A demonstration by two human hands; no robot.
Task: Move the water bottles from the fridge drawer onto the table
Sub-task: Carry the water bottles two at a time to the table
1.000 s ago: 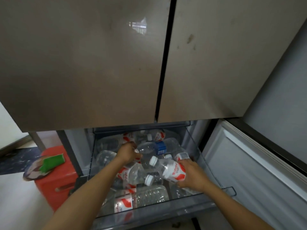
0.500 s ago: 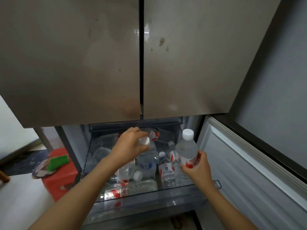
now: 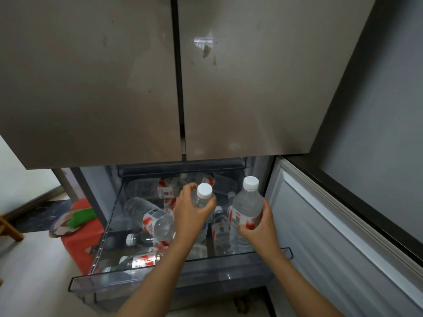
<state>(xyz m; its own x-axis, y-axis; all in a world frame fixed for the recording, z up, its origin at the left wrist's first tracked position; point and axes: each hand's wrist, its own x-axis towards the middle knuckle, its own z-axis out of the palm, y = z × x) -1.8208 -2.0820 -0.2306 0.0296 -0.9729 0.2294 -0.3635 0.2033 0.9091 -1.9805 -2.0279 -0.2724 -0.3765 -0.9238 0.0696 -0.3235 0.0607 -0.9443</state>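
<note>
Head view: the two closed upper fridge doors [image 3: 91,76] hang above and beyond both hands and overhang the back of the drawer. An open lower door panel [image 3: 332,236] stands just right of the right hand [image 3: 258,229]. Nothing sits between the hands and the camera.

Left hand [image 3: 192,216]: fingers curled round the neck and shoulder of a white-capped bottle [image 3: 202,197], upright, cap clear above the fingers, lifted over the pile. Right hand: fingers wrapped round the red label of a second bottle [image 3: 247,202], also upright, cap well above the hand. The two held bottles are near each other but apart.

The clear fridge drawer [image 3: 160,284] is pulled out beneath both hands, its front rim near the forearms. Loose water bottles lie inside:
- a big one [image 3: 151,218] on its side just left of the left hand
- a smaller one [image 3: 139,239] below it
- one [image 3: 139,261] along the front wall under the left forearm
- one [image 3: 220,227] tilted between the two hands
- more [image 3: 164,187] at the back, beyond the left hand, partly hidden

Well left of the left hand is a red stool [image 3: 80,239], carrying a green item [image 3: 82,217] and a flat round thing [image 3: 61,227], too blurred to identify. There is pale floor [image 3: 29,271] under it, with a wooden piece [image 3: 9,229] at the far-left edge. A grey surface [image 3: 377,133] fills the area up and right of the right hand.
</note>
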